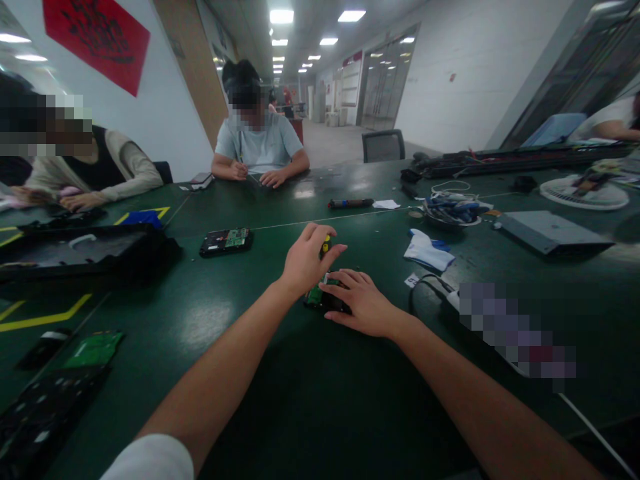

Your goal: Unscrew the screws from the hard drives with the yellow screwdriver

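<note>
Near the middle of the table, my left hand (310,257) is closed around a screwdriver; its black-and-yellow handle (326,245) shows between thumb and fingers. Below it lies a small black device with a green circuit board (314,297), partly covered by both hands. My right hand (363,303) rests over the device's right side, its fingers spread and touching it. The screwdriver's tip is too small and too covered to make out. A similar black device with a green board (227,241) lies to the left, apart from my hands.
Left stand a black tray-like casing (90,257) and a long circuit board (65,393). On the right are a white-and-blue glove (427,252), a power strip (515,333) with cables, a grey metal box (553,230) and a cable bundle (453,208). Two people sit across the table.
</note>
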